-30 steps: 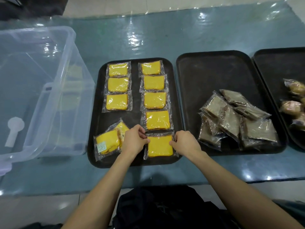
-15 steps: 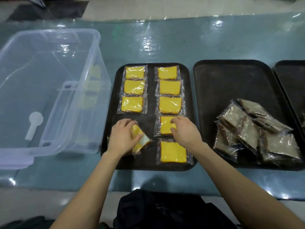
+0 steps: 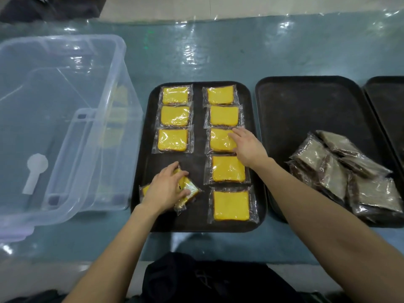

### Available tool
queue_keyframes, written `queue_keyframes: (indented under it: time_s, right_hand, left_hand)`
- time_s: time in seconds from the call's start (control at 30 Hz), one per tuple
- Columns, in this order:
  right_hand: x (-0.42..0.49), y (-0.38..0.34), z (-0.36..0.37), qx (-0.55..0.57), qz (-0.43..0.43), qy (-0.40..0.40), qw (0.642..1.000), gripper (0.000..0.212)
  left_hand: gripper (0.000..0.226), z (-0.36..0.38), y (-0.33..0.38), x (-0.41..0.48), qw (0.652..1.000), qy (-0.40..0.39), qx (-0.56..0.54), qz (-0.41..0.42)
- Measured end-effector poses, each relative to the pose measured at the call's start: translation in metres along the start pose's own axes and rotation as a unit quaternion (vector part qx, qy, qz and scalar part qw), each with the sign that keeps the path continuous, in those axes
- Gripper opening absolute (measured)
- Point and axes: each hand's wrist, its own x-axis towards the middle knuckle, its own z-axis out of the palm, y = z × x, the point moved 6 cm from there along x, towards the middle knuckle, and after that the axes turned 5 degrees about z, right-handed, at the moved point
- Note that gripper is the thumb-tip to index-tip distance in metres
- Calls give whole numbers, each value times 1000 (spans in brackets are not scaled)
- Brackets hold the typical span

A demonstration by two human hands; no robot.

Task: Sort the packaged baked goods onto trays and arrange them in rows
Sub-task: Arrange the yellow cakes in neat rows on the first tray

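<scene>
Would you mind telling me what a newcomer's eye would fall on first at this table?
First the bright yellow cake packs, lined in two columns on the left tray, three in the left column and five in the right. Next the hands: the left hand grips a loose yellow pack at the tray's near left, while the right hand rests on the right column's third pack. A jumbled heap of brown packs sits on the middle tray.
</scene>
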Motion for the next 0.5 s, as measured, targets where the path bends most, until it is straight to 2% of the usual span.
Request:
queue_keyframes:
  time_s: [0.1,0.17,0.27,0.33,0.43,0.5]
  right_hand:
    - [-9,-18,-11,37,15,35,999,56]
    - [-22,-47,-18,92,24,38,995,44]
    - [-44,-105,-4,126,-4,-89,988,34]
    - [-55,-137,17,102,-16,-166,981,41]
    - [-59,-165,40,64,4,-199,978,56]
    - [-55,-171,46,76,35,-203,976,62]
  left_hand:
    - [91,-3,-7,-5,999,2,-48,-3]
    - [104,-10,-21,-12,995,15,-92,-41]
    - [113,-12,-48,-29,991,3,-87,-104]
    - [107,-9,-58,-39,989,-13,-82,-122]
    - [98,-9,-64,-46,990,-15,-60,-126]
    - [93,-10,-68,-49,991,-9,-55,-125]
